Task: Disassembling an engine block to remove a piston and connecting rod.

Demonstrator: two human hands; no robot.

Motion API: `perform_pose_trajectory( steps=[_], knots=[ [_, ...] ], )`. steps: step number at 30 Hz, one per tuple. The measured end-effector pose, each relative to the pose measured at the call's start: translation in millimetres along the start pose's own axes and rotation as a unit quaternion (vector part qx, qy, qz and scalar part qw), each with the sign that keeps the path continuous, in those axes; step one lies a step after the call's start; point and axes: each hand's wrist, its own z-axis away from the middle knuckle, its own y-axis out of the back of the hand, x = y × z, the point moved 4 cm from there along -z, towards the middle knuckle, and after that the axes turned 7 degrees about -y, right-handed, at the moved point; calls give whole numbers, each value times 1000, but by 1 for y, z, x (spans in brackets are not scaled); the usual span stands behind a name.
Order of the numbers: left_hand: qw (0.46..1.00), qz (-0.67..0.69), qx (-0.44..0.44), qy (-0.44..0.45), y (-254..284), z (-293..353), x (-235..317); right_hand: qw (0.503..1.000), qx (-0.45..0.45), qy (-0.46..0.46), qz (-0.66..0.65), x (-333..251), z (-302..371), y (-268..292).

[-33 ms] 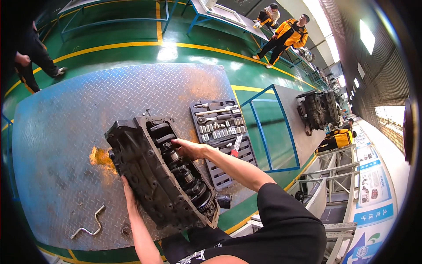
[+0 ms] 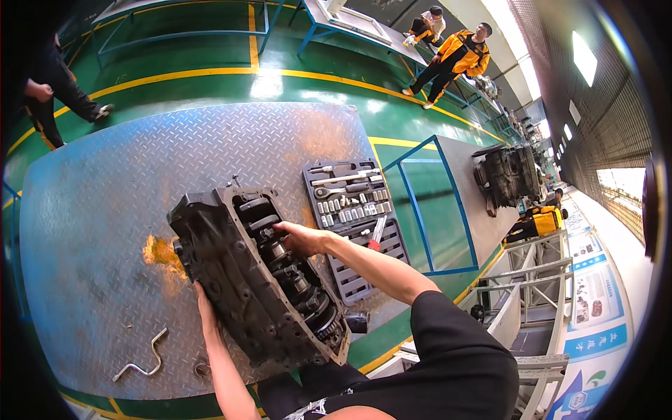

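A dark, greasy engine block (image 2: 231,280) lies tilted at the middle of a metal-topped table, its open side turned up and right. Inside it shows a crankshaft (image 2: 299,283) with shiny journals. My left hand (image 2: 206,304) presses along the block's left side, its fingers partly hidden against the casting. Over the right edge of the block, my right hand (image 2: 304,240) grips with fingertips reaching in beside the crankshaft; the other fingers are hidden.
An open socket set case (image 2: 350,196) lies right of the block, with a ratchet and several sockets. A bent metal crank rod (image 2: 155,353) rests at front left. A black cylindrical part (image 2: 358,322) stands near the block's lower end. Other people (image 2: 458,63) are farther off.
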Motion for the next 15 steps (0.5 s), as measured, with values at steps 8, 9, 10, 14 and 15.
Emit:
perform_pose_trajectory(
  steps=[8,9,10,14,15],
  knots=[
    [999,31,23,29,3,1,-3,982,122,112,95,-5,16,-14],
    [999,42,14,26,2,1,-3,986,103,95,87,-2,15,-15],
    [998,48,10,27,1,0,-3,983,90,125,97,-4,14,-16],
    [998,45,38,29,1,1,-3,979,113,126,118,-2,8,-12],
    [998,38,37,24,0,1,-2,978,123,125,116,-2,7,-10]
  ],
)
